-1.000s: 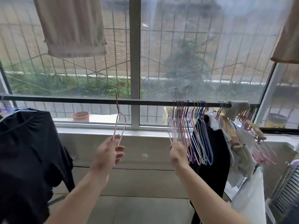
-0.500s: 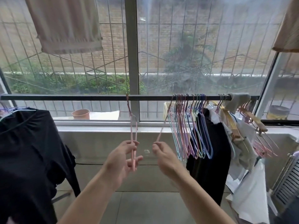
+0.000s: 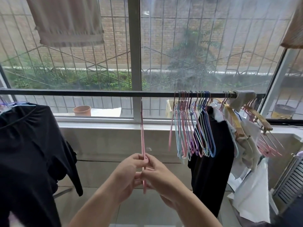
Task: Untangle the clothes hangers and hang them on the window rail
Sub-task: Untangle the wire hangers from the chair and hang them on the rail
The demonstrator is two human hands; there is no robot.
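A thin pink hanger (image 3: 142,138) stands edge-on in the middle of the view, its hook near the dark window rail (image 3: 82,93); whether it rests on the rail I cannot tell. My left hand (image 3: 127,174) and my right hand (image 3: 157,176) meet at its lower end, and the fingers of both pinch the pink wire. Several coloured wire hangers (image 3: 191,126) hang bunched on the rail to the right, apart from my hands. Further right, wooden and pink hangers (image 3: 255,126) hang in a tilted cluster.
A black garment (image 3: 29,153) hangs at the left, another black garment (image 3: 211,161) and pale clothes (image 3: 250,185) at the right. A terracotta pot (image 3: 82,110) sits on the sill outside. Beige cloth (image 3: 68,22) hangs above. A vented unit (image 3: 293,181) stands at the far right.
My left hand carried the pink hanger rightward to the middle of the rail. My right hand left the bunch of coloured hangers and came to grip the pink hanger too.
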